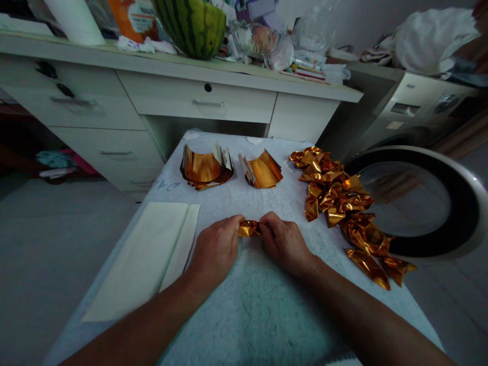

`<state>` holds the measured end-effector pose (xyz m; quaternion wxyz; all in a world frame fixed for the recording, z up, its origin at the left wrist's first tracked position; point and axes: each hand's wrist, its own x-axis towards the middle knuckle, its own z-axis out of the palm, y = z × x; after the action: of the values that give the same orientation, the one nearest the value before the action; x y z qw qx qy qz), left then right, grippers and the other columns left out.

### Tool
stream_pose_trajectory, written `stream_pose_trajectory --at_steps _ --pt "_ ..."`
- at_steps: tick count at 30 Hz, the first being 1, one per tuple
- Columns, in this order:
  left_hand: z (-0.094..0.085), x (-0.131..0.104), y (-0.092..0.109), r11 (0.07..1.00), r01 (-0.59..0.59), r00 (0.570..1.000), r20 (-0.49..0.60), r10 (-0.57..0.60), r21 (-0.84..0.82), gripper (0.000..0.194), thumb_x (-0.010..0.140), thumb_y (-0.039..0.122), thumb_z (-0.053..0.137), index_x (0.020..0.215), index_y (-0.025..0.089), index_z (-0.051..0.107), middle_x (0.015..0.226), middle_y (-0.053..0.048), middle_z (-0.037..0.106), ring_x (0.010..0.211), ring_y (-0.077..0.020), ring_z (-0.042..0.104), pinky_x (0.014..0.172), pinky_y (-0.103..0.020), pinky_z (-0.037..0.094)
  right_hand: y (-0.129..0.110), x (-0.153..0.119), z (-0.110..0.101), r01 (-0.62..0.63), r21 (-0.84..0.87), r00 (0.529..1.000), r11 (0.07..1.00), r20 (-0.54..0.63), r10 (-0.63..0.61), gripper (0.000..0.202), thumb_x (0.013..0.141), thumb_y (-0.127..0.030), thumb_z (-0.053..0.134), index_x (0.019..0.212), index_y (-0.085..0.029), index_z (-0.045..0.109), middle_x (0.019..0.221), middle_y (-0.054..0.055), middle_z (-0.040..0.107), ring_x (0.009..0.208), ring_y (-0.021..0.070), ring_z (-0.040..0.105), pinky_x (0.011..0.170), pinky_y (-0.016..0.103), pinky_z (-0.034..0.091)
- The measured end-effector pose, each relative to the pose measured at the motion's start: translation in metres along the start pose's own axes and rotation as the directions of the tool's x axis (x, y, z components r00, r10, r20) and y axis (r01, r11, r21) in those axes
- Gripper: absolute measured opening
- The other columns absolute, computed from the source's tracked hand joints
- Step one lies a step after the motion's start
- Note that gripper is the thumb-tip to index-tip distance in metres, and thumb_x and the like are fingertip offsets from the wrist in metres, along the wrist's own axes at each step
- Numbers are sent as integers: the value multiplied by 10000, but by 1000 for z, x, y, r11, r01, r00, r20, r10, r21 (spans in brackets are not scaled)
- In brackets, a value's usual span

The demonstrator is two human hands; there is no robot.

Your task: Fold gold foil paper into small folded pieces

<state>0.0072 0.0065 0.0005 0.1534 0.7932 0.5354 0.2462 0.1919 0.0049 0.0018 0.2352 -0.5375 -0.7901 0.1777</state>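
Between my two hands, above the middle of the cloth-covered table (244,315), is a piece of folded gold foil paper (249,229). My left hand (218,248) pinches its left end, and my right hand (285,243) pinches its right end; the ends are hidden in the fingers. Behind them stand two stacks of curved gold foil sheets, a larger left stack (204,166) and a smaller right stack (264,170). On the right lies a heap of folded gold foil pieces (335,195). A pale folded paper sheet (141,254) lies flat beside my left forearm.
Beyond the table stands a white desk with drawers (206,99). On its top are a cut watermelon (192,28), an orange packet (133,20) and plastic bags. At the right, a washing machine (412,107) has its round door (461,203) swung out beside the table.
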Motion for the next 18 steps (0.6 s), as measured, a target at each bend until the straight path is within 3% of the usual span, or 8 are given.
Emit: stream_pose_trajectory --at_steps 7,18 --pt "2 -4 3 995 -98 995 -15 99 25 363 924 115 380 1191 102 626 1040 -133 750 931 -244 722 833 -390 591 0 0 0 -57 -5 995 998 -88 56 173 972 -267 365 893 -208 507 653 2 633 547 151 593 547 240 356" --pt "0 -2 1 990 -97 992 -92 88 -105 342 949 147 370 1175 117 626 1058 -103 758 936 -220 730 818 -372 597 3 -1 5 49 -78 993 996 -104 -57 168 979 -252 352 918 -202 500 662 9 639 550 159 615 543 239 371"
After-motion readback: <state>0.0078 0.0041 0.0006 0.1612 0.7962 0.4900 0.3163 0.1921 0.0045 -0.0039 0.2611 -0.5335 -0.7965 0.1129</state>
